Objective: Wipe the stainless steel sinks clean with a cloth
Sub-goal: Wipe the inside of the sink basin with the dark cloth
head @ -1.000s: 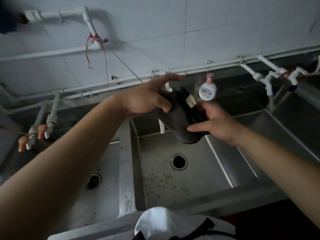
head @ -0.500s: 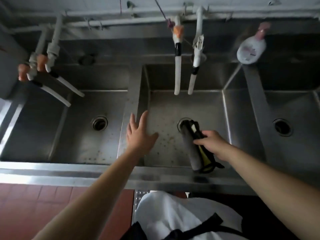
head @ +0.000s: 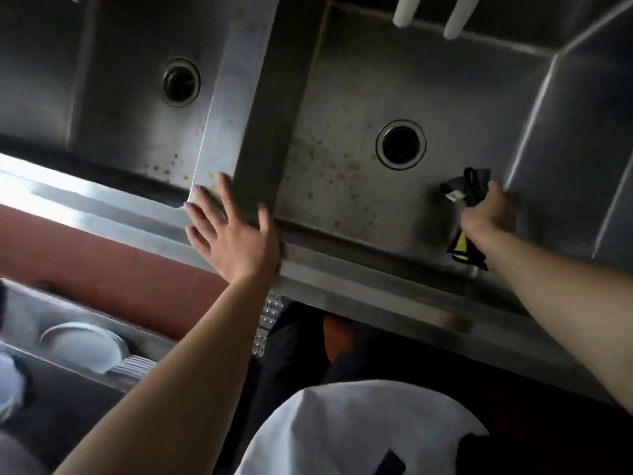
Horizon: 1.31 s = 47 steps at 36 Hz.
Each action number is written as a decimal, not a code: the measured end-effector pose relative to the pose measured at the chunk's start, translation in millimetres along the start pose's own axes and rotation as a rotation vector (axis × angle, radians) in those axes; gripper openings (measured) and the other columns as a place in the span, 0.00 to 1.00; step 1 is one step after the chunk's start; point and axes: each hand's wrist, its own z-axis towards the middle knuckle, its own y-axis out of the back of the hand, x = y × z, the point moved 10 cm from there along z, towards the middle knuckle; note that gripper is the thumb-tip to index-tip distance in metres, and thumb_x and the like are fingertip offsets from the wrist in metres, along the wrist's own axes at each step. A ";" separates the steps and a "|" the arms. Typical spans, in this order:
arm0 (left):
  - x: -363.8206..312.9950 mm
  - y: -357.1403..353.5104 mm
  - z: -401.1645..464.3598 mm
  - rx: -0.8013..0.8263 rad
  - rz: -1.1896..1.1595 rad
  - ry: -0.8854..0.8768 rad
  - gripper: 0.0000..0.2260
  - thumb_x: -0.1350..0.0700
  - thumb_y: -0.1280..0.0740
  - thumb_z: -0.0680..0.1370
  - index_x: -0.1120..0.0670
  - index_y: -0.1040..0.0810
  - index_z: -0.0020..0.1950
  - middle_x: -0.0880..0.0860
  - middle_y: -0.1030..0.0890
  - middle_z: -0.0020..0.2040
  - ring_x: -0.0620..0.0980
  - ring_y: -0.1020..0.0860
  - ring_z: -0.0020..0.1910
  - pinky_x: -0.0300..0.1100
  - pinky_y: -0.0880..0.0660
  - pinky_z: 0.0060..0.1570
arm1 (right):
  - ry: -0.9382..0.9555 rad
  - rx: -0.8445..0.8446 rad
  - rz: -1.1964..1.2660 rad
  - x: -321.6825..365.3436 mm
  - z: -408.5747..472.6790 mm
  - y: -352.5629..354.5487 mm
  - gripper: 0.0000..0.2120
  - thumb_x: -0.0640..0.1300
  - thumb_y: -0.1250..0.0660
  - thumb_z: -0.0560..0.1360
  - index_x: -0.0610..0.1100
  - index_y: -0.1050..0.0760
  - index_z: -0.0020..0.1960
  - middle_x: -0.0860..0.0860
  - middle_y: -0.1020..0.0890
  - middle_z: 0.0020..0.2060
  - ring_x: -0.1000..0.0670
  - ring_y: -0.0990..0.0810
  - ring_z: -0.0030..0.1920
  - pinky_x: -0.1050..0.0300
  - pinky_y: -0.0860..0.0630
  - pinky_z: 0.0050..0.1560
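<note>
A: What takes up most of the view?
B: 2 steel sinks side by side. The left sink is the cleaner one, with a few specks near its front corner. The middle sink has brownish spots scattered over its floor, thickest toward the front left.

A: What separates them?
B: A flat steel divider running from the back to the front rim. It carries some yellowish specks too.

A: Anything below the rim?
B: Reddish floor on the left, and a lower steel surface with a round dish, blurred. At the bottom edge, a white garment on the person.

A: Where are the hands?
B: The left hand lies flat with fingers spread, where the divider meets the front rim, gripping nothing. The right hand is down inside the middle sink, near its front right corner, fist clamped on the cloth.

A: Describe the cloth.
B: Dark, bunched up, with a yellow patch showing below the wrist. Its upper end pokes out above the fist, close to the sink floor. I cannot tell whether it touches the steel.

A: Smaller things?
B: A drain in the middle sink, just up and left of the cloth, another drain in the left sink, and 2 white spout tips hanging at the top.
</note>
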 end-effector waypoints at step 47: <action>-0.6 9.2 -1.8 -0.115 -0.065 -0.002 0.33 0.42 0.41 0.75 0.40 0.47 0.80 0.55 0.47 0.81 0.58 0.51 0.80 0.60 0.53 0.77 | -0.221 0.137 0.350 114.9 33.9 -151.3 0.35 0.44 0.36 0.77 0.48 0.48 0.80 0.40 0.31 0.72 0.38 0.27 0.68 0.53 0.28 0.58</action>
